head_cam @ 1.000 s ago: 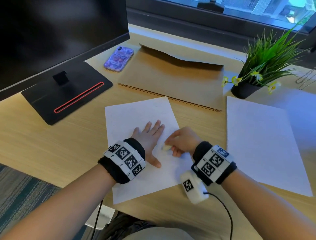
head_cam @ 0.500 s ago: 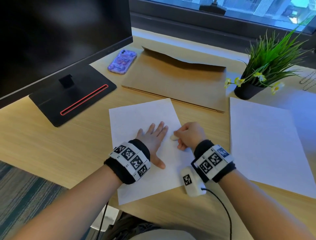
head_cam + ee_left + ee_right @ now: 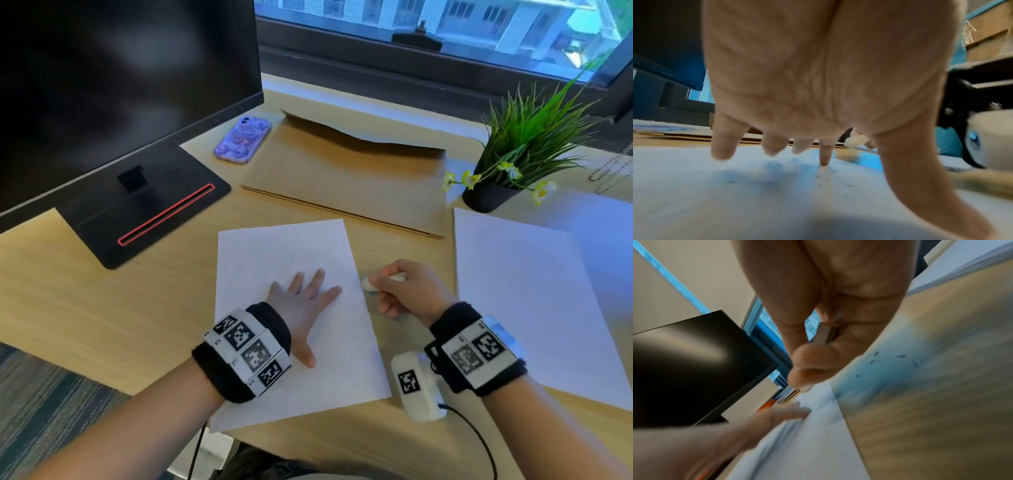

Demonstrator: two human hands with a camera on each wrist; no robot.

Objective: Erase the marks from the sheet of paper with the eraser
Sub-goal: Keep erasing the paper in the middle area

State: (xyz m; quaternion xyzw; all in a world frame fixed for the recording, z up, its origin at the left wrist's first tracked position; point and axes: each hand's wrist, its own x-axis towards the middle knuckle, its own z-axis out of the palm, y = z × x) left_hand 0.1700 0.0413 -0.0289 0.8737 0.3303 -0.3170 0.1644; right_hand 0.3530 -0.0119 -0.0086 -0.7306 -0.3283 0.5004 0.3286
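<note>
A white sheet of paper (image 3: 284, 253) lies on the wooden desk in front of me. My left hand (image 3: 305, 298) rests flat on it with straight, spread fingers (image 3: 723, 146). My right hand (image 3: 400, 287) pinches a small white eraser (image 3: 368, 283) just off the sheet's right edge, above the bare desk. The eraser (image 3: 856, 141) also shows past my left thumb, and its flat side (image 3: 823, 335) sits between thumb and fingers in the right wrist view. Dark eraser crumbs (image 3: 828, 176) lie on the paper and on the desk (image 3: 873, 361). No marks show on the sheet.
A second white sheet (image 3: 534, 291) lies to the right. Behind are a brown envelope (image 3: 346, 178), a purple phone (image 3: 242, 139), a potted plant (image 3: 513, 161) and a monitor on its black base (image 3: 144, 209). The desk's front edge (image 3: 102, 380) is close to me.
My right hand with the eraser has moved rightward off the sheet to the desk beside its edge. The left hand stays flat on the paper.
</note>
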